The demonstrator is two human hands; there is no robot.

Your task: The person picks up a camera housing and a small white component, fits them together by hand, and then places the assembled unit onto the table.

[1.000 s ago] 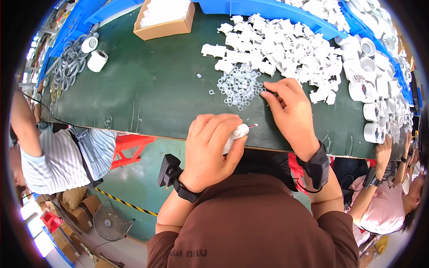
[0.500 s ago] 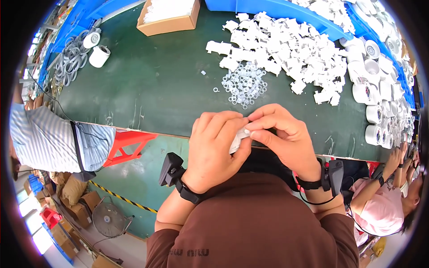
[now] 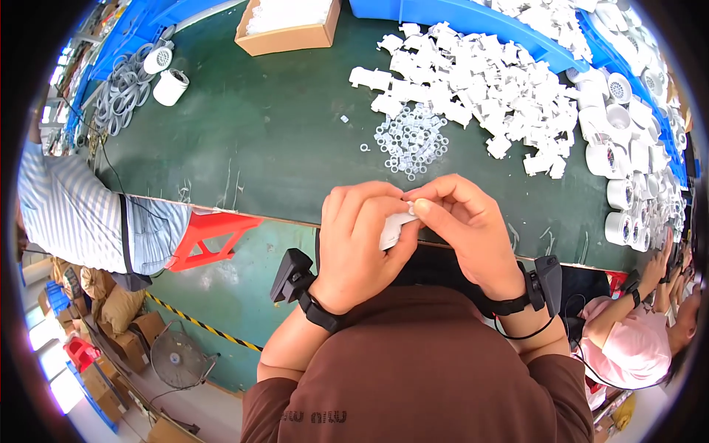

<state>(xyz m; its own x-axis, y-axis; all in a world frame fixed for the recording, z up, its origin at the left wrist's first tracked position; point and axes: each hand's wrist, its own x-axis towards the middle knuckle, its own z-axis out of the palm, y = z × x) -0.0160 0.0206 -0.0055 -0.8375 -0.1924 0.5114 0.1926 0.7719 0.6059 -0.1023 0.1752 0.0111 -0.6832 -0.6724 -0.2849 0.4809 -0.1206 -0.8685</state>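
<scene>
In front of my chest, at the table's near edge, my left hand (image 3: 358,247) is closed around a small white plastic part (image 3: 391,232). Its fingers cover most of the part. My right hand (image 3: 473,232) pinches the part's upper end between thumb and bent fingers, and the fingertips of both hands almost meet there. Whether a tiny piece sits under the right thumb is hidden. Just beyond my hands lies a pile of small translucent grey-blue rings (image 3: 411,140). Behind and right of it spreads a heap of white plastic parts (image 3: 487,88).
White round housings (image 3: 619,193) crowd the table's right side. Grey rubber rings (image 3: 122,96) and a white cup-shaped housing (image 3: 170,88) lie far left. A cardboard box (image 3: 288,39) and blue bins (image 3: 473,28) stand at the back. Co-workers sit on both sides, one beside a red stool (image 3: 210,240).
My right thumb has pressed in closer over the end of the white plastic part, and its fingers have curled slightly. My left hand keeps its hold. The whole view has shifted a little.
</scene>
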